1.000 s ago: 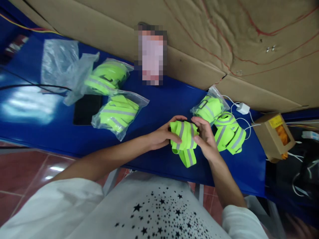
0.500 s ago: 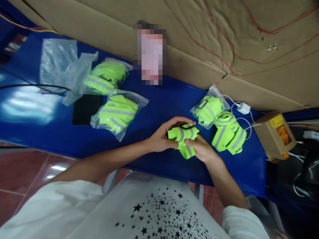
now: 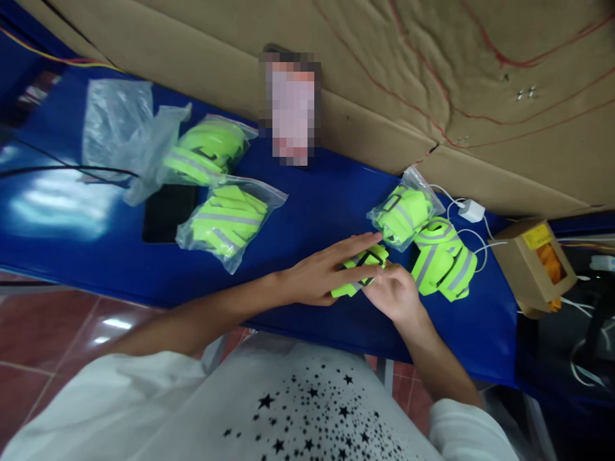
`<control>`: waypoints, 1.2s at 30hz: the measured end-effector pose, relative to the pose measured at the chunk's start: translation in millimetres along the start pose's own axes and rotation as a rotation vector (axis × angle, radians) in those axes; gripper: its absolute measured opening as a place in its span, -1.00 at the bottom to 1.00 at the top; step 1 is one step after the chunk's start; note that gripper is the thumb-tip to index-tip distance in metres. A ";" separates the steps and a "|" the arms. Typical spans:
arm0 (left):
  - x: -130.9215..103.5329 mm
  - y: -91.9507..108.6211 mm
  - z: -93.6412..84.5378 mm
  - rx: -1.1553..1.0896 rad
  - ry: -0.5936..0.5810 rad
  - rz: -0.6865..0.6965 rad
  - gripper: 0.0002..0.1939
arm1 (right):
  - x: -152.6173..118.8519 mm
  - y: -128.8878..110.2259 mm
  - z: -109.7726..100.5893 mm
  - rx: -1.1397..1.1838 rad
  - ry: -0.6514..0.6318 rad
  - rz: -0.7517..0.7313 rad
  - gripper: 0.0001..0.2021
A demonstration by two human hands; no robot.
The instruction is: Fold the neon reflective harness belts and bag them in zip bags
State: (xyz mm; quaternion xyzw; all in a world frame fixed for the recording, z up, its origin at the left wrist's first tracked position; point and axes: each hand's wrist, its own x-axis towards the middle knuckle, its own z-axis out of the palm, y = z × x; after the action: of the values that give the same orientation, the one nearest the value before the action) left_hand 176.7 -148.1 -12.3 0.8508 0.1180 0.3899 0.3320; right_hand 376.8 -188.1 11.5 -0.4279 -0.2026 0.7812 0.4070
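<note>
Between my hands, above the front of the table, is a rolled neon-yellow reflective strap [image 3: 353,285] with grey stripes and a black buckle. My left hand [image 3: 312,276] grips it from the left, its long fingers reaching straight across the roll. On the other side my right hand [image 3: 396,293] has its fingers curled in against the roll and supports it; its fingertips are partly hidden. A loose folded reflective strap [image 3: 444,259] lies just right of my right hand. Behind that, a bagged reflective strap [image 3: 406,211] rests in clear plastic.
Two more bagged straps [image 3: 228,221] lie on the blue table [image 3: 307,211] at left, near a dark flat object [image 3: 168,214] and clear plastic bags [image 3: 115,128]. A pixelated phone-shaped object [image 3: 291,109] leans at the back. A cardboard box [image 3: 523,272], white charger [image 3: 471,210] and cables stand right.
My left hand has turned over the top of the roll, fingers now stretched across it. The hanging strap end no longer shows. My right hand's fingers have curled in more.
</note>
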 end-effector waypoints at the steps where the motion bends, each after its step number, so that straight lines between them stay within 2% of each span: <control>1: -2.0 -1.3 1.8 0.045 -0.031 0.004 -0.15 | -1.3 -0.2 1.5 -0.014 -0.003 -0.016 -0.66; 6: -11.1 -1.4 14.5 0.154 -0.049 -0.100 -0.27 | -4.8 4.0 7.7 -0.034 -0.049 -0.071 -0.37; 8: -12.3 -1.2 17.5 0.170 -0.079 -0.144 -0.32 | -4.0 8.0 9.5 -0.042 -0.017 -0.079 -0.33; 12: -7.6 -2.2 14.0 0.125 -0.167 -0.066 -0.28 | -0.5 14.3 10.9 -0.070 0.162 -0.086 -0.42; 14: -3.8 -1.7 11.6 0.070 -0.127 0.000 -0.24 | 0.8 15.1 11.6 -0.090 0.237 -0.094 -0.49; 17: 0.1 1.2 10.7 -0.055 -0.018 0.018 0.00 | 1.0 14.4 14.6 -0.142 0.282 -0.127 -0.57; 19: 1.2 3.5 11.0 -0.172 0.093 -0.060 0.00 | 0.5 14.2 17.2 -0.187 0.288 -0.164 -0.54; 22: 2.3 4.6 10.6 -0.405 0.300 -0.272 -0.25 | -0.6 15.8 17.7 -0.223 0.302 -0.223 -0.43; 25: 4.6 2.2 9.1 -0.610 0.397 -0.479 -0.33 | -1.8 18.4 10.5 -0.239 0.282 -0.265 -0.38; 29: 9.0 -0.5 6.3 -0.883 0.299 -0.753 -0.26 | -3.0 18.1 -4.4 -0.337 0.235 -0.323 -0.42; 31: 10.7 -0.8 4.4 -1.018 0.248 -0.842 -0.24 | -3.0 14.1 -9.4 -0.415 0.216 -0.352 -0.44; 34: 11.1 -2.2 -1.0 -1.058 0.214 -0.860 -0.17 | -3.1 4.7 -11.0 -0.620 0.168 -0.431 -0.50; 36: 10.4 -3.8 -5.8 -1.026 0.143 -0.872 -0.22 | -4.1 -0.7 -8.4 -0.733 0.130 -0.485 -0.53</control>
State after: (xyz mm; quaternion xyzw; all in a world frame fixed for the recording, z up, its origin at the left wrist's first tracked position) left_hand 179.5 -137.7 -6.0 0.4322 0.2723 0.2823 0.8120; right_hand 385.4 -191.3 9.4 -0.5322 -0.5347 0.5113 0.4116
